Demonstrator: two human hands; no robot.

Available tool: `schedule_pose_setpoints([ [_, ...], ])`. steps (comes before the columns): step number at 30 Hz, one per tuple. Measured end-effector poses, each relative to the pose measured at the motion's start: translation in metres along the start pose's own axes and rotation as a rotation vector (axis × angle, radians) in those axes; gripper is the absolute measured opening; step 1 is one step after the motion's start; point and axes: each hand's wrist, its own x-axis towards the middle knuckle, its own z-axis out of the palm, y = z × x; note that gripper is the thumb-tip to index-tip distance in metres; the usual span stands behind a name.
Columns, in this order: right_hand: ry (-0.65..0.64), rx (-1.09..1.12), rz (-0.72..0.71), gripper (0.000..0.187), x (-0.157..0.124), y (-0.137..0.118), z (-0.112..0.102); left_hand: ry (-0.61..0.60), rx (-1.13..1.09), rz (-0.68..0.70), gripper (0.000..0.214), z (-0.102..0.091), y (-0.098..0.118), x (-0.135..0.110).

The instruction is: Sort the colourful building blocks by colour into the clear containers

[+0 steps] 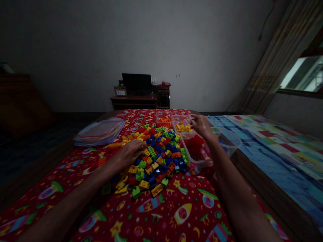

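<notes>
A heap of small plastic building bricks (156, 158) in yellow, blue, green, orange and red lies on a red patterned cloth (176, 208). My left hand (130, 153) rests on the heap's left side, fingers curled down among the bricks; what they grip is hidden. My right hand (200, 125) hovers over the clear tub of yellow bricks (182, 127), fingers bent. A clear tub of red bricks (196, 149) stands just below that hand. Behind it is a tub of orange bricks (164, 121).
A stack of clear lids (99, 132) lies at the left on the cloth. Another clear tub (228, 141) sits at the right edge. A chequered mat (272, 141) covers the floor to the right. A low desk with a dark screen (137, 85) stands by the wall.
</notes>
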Motion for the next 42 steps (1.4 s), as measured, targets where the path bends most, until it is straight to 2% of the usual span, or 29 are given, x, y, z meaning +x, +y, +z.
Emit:
schedule_pose_setpoints([
  [3, -0.003, 0.021, -0.028, 0.034, -0.003, -0.013, -0.01, 0.026, -0.032, -0.078, 0.028, -0.005, 0.004, 0.002],
  [6, -0.069, 0.041, -0.126, 0.028, -0.01, -0.035, -0.015, 0.112, -0.095, -0.162, 0.033, -0.011, 0.007, 0.004],
  [9, -0.242, 0.062, -0.285, 0.023, -0.024, -0.063, -0.009, 0.188, -0.183, -0.292, 0.038, -0.014, 0.013, 0.007],
  [12, -0.453, 0.108, -0.422, 0.021, -0.04, -0.086, 0.005, 0.191, -0.338, -0.399, 0.044, -0.014, 0.023, 0.009],
  [16, -0.576, 0.159, -0.526, 0.014, -0.057, -0.104, 0.02, 0.204, -0.555, -0.387, 0.045, -0.011, 0.03, 0.011],
  [19, -0.587, 0.144, -0.558, 0.013, -0.062, -0.109, 0.023, 0.201, -0.695, -0.355, 0.047, -0.007, 0.028, 0.012],
  [22, -0.592, 0.099, -0.554, 0.012, -0.065, -0.112, 0.022, 0.178, -0.741, -0.345, 0.048, -0.003, 0.025, 0.013],
  [27, -0.563, 0.085, -0.548, 0.023, -0.067, -0.114, 0.021, 0.157, -0.745, -0.358, 0.044, -0.001, 0.028, 0.013],
  [32, -0.547, -0.001, -0.557, 0.022, -0.067, -0.111, 0.027, 0.139, -0.675, -0.322, 0.042, -0.002, 0.033, 0.012],
  [35, -0.557, -0.059, -0.549, 0.026, -0.063, -0.106, 0.026, 0.124, -0.501, -0.286, 0.035, -0.004, 0.035, 0.009],
  [40, -0.744, -0.16, -0.458, 0.02, -0.046, -0.092, 0.005, 0.114, -0.138, -0.199, 0.024, -0.002, 0.025, 0.003],
  [42, -0.69, -0.165, -0.37, 0.022, -0.038, -0.08, -0.002, 0.066, -0.097, -0.147, 0.023, 0.002, 0.018, 0.001],
])
